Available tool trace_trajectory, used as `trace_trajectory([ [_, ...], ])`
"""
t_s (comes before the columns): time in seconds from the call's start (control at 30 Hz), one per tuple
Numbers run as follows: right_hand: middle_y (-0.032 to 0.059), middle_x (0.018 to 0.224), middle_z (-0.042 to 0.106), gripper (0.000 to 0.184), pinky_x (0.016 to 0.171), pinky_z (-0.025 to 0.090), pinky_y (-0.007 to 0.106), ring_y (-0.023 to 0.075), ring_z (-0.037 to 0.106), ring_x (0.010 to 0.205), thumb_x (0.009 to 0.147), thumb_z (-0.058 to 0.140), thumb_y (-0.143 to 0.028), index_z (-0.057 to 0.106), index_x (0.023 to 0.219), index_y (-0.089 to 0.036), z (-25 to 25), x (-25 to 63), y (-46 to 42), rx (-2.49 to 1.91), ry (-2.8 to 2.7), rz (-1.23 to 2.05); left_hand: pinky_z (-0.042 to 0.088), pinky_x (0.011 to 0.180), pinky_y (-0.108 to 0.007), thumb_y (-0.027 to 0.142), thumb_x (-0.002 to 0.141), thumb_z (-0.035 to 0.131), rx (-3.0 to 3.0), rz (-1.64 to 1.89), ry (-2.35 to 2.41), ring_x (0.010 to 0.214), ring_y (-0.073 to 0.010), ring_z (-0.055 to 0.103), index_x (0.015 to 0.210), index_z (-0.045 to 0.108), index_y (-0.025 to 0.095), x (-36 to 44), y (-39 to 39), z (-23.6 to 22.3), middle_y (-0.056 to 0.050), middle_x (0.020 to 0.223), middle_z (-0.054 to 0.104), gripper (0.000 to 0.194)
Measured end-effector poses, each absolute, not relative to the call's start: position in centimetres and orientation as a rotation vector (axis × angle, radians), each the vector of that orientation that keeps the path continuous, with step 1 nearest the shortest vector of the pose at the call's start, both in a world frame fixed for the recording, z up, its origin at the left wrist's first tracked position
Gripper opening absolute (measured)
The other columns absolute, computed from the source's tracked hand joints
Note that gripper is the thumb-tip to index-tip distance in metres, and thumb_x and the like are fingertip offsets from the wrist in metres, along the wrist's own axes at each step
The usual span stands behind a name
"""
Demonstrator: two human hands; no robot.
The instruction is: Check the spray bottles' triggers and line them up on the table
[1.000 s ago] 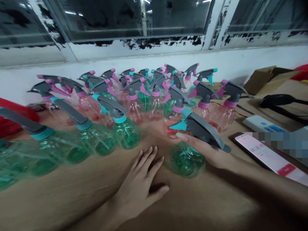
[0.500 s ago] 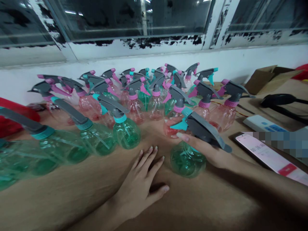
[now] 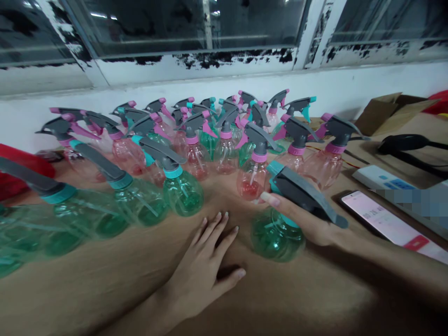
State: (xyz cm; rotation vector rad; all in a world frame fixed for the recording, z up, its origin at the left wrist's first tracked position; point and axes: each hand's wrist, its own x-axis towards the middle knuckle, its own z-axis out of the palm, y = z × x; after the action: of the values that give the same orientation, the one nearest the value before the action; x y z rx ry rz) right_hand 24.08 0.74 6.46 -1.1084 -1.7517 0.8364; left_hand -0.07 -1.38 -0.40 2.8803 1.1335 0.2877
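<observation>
My right hand point(image 3: 308, 221) is wrapped around the neck of a green spray bottle point(image 3: 276, 240) with a grey and teal trigger head. The bottle tilts slightly, its nozzle pointing up and left; the far fingers are mostly hidden behind the head. My left hand point(image 3: 205, 266) lies flat on the brown table point(image 3: 115, 284) with its fingers spread, holding nothing. Just beyond its fingertips stands another green spray bottle point(image 3: 184, 193). A pink spray bottle point(image 3: 250, 179) stands right behind the held one.
Several pink and green spray bottles crowd the table toward the wall, with more green ones point(image 3: 140, 205) at left. On the right lie a phone point(image 3: 378, 217), a white device with blue buttons point(image 3: 381, 177), a black strap-like object point(image 3: 402, 142) and an open cardboard box point(image 3: 388, 109). Red material point(image 3: 21, 172) sits far left.
The held bottle has shifted slightly right and its head has tipped a little further down at the rear. My right index finger has left the trigger area. My left hand stays put.
</observation>
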Motion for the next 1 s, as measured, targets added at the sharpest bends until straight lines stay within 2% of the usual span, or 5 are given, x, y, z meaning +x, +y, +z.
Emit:
trace_trajectory([
  [0.17, 0.0007, 0.107, 0.069, 0.023, 0.093, 0.05, 0.042, 0.0246, 0.064, 0.103, 0.085, 0.059, -0.04, 0.063, 0.104, -0.029, 6.1, 23.4, 0.9, -1.017, -1.691, 0.935, 0.026, 0.109, -0.05, 0.054, 0.091, 0.049, 2.876, 0.298, 1.136, 0.14, -0.0298, 0.018, 0.14, 0.039, 0.019, 0.0, -1.4, -0.4, -0.011, 0.153, 0.023, 0.061],
  [0.3, 0.0008, 0.114, 0.068, 0.031, 0.097, 0.049, 0.039, 0.0224, 0.063, 0.106, 0.085, 0.06, -0.035, 0.056, 0.115, -0.029, 6.1, 23.0, 0.9, -0.978, -1.671, 1.001, 0.026, 0.109, -0.05, 0.054, 0.091, 0.049, 2.879, 0.313, 1.134, 0.14, -0.0298, 0.019, 0.139, 0.04, 0.019, 0.0, -1.4, -0.4, -0.011, 0.152, 0.024, 0.061],
  [0.47, 0.0001, 0.113, 0.069, 0.04, 0.095, 0.051, 0.033, 0.0207, 0.063, 0.107, 0.084, 0.06, -0.033, 0.053, 0.124, -0.029, 6.4, 23.2, 0.9, -1.002, -1.681, 0.995, 0.027, 0.109, -0.051, 0.053, 0.091, 0.05, 2.887, 0.294, 1.126, 0.14, -0.0306, 0.018, 0.139, 0.04, 0.016, 0.0, -1.4, -0.2, -0.014, 0.152, 0.024, 0.062],
  [0.73, -0.0003, 0.11, 0.069, 0.039, 0.094, 0.051, 0.034, 0.0215, 0.064, 0.106, 0.084, 0.06, -0.033, 0.054, 0.122, -0.03, 6.3, 23.4, 0.8, -1.02, -1.701, 0.974, 0.028, 0.108, -0.051, 0.054, 0.09, 0.05, 2.876, 0.327, 1.137, 0.139, -0.0303, 0.021, 0.138, 0.042, 0.019, 0.1, -1.4, -0.2, -0.011, 0.152, 0.026, 0.059],
  [1.0, 0.0001, 0.108, 0.07, 0.04, 0.093, 0.051, 0.035, 0.0219, 0.063, 0.107, 0.085, 0.06, -0.032, 0.053, 0.124, -0.031, 6.1, 23.3, 1.0, -0.999, -1.698, 0.981, 0.026, 0.109, -0.05, 0.054, 0.091, 0.048, 2.886, 0.3, 1.129, 0.14, -0.03, 0.018, 0.139, 0.039, 0.017, -0.1, -1.4, -0.4, -0.012, 0.153, 0.023, 0.061],
])
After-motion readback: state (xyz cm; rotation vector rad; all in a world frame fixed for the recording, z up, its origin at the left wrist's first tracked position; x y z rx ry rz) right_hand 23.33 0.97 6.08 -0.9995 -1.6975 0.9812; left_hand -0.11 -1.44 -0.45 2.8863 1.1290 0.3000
